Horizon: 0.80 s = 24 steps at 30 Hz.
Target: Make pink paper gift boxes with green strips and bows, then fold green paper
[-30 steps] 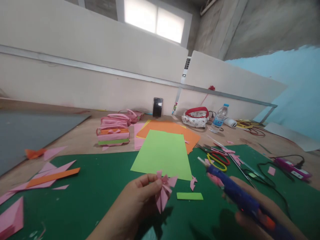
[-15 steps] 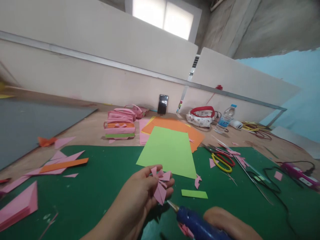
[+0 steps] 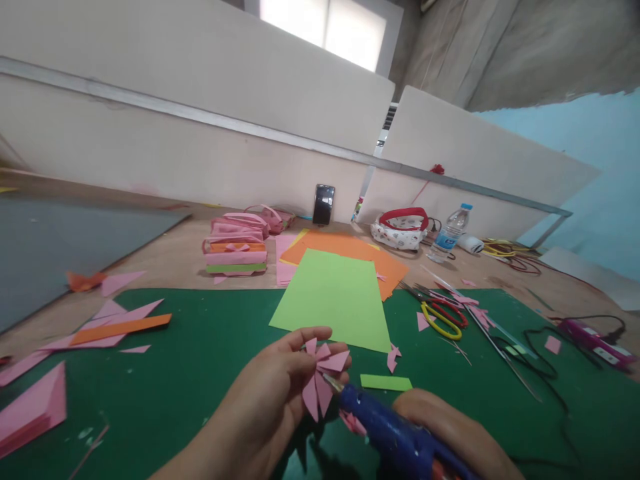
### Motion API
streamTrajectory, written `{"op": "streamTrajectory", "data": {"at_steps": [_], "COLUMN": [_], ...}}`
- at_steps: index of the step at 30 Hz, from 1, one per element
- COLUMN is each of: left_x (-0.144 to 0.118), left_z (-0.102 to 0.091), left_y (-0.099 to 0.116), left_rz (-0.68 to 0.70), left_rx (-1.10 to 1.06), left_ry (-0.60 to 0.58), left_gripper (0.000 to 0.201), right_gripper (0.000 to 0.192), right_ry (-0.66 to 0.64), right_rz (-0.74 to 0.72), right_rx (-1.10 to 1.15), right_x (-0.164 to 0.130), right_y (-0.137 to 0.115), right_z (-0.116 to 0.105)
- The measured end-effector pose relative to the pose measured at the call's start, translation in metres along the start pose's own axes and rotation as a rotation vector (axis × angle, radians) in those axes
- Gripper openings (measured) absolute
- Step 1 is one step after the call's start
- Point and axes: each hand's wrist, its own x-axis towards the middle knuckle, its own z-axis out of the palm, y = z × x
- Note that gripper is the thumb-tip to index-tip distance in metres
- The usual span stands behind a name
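My left hand (image 3: 280, 383) pinches a pink paper flower (image 3: 317, 395) with pointed petals, its face turned up. In my right hand (image 3: 440, 420) is a blue hot glue gun (image 3: 385, 430), whose metal nozzle reaches the middle of the flower. I cannot tell whether the tip touches the paper. A small pink paper piece (image 3: 353, 423) lies against the underside of the gun's front. Just beyond both hands lie a light green sheet (image 3: 333, 293), a green paper strip (image 3: 385, 383) and a pink scrap (image 3: 393, 359).
Scissors with yellow and red handles (image 3: 443, 320) and thin rods rest on the right of the green mat (image 3: 190, 400). Pink paper bags (image 3: 236, 247), a phone (image 3: 323, 203), a pouch (image 3: 400, 233) and a water bottle (image 3: 450, 233) stand behind. A purple power strip (image 3: 595, 343) and black cord lie right.
The glue gun has moved left and up, so its nozzle now meets the flower's centre. The flower has turned slightly in my left hand, showing its petals more fully.
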Motion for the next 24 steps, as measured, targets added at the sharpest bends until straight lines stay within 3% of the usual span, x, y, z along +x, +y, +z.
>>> {"op": "streamTrajectory", "data": {"at_steps": [6,13,24], "left_x": [-0.001,0.002,0.000], "left_z": [-0.003,-0.001,0.000], "left_y": [0.003,0.004,0.006], "left_rz": [0.024,-0.002,0.007], "left_rx": [-0.011,0.019,0.048], "left_ry": [0.028,0.074,-0.008], "left_gripper": [0.029,0.029,0.030], "right_gripper": [0.043,0.031,0.027], "right_ry": [0.134,-0.052,-0.024], "right_rz": [-0.003,-0.026,-0.028], "right_rx": [0.034,0.084,0.080], "right_x": [0.004,0.001,0.002], "right_y": [0.012,0.015,0.011], "right_z": [0.019,-0.007,-0.006]}}
